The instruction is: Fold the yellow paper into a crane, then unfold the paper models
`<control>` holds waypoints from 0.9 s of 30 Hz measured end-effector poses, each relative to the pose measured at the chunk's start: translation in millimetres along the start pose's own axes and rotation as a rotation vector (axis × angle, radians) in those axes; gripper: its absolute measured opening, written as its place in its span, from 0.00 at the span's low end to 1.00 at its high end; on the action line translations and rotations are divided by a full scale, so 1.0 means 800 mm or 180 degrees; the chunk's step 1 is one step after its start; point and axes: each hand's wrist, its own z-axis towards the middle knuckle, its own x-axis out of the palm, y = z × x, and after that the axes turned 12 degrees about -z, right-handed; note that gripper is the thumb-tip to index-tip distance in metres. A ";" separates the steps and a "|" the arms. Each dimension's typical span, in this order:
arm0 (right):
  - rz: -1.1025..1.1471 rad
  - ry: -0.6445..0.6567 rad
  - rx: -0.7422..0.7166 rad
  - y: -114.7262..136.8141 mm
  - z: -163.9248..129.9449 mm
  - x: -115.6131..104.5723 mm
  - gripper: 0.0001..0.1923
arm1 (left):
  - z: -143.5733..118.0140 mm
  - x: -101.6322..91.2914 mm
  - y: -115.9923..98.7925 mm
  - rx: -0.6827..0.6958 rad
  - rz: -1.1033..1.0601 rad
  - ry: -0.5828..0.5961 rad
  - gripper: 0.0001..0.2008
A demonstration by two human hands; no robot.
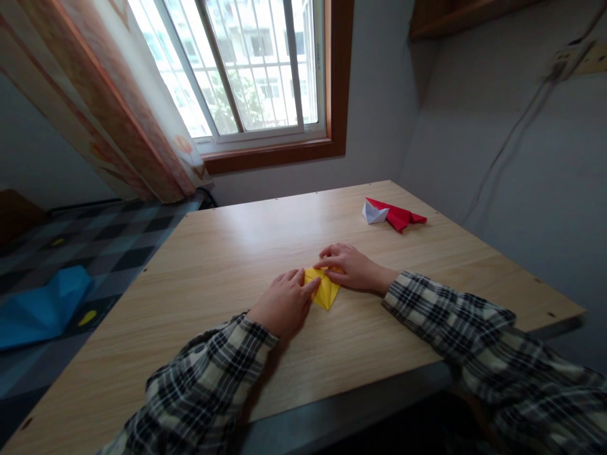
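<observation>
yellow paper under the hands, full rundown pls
The yellow paper is a small folded sheet, creased into a pointed, roughly triangular shape whose tip aims toward the near table edge. It looks like thin, matte origami paper. It lies flat on the wooden table, near its middle. The left hand presses its left edge with the fingertips; the right hand covers its far edge, fingers resting flat on it. The part under the hands is hidden.
</observation>
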 end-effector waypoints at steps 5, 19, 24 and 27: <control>-0.0030 0.0037 0.0014 0.002 0.000 -0.002 0.14 | 0.000 -0.003 -0.002 0.0007 0.0030 -0.0021 0.19; -0.0130 -0.0102 0.0262 0.003 0.001 -0.015 0.17 | 0.008 -0.014 0.005 -0.0081 0.0026 0.0200 0.19; -0.0195 -0.0049 0.0287 0.008 0.001 -0.018 0.17 | 0.008 -0.013 0.005 -0.0086 0.0044 0.0195 0.19; -0.0330 -0.0045 0.0219 0.010 0.000 -0.019 0.15 | 0.009 -0.015 0.005 -0.0063 0.0028 0.0193 0.19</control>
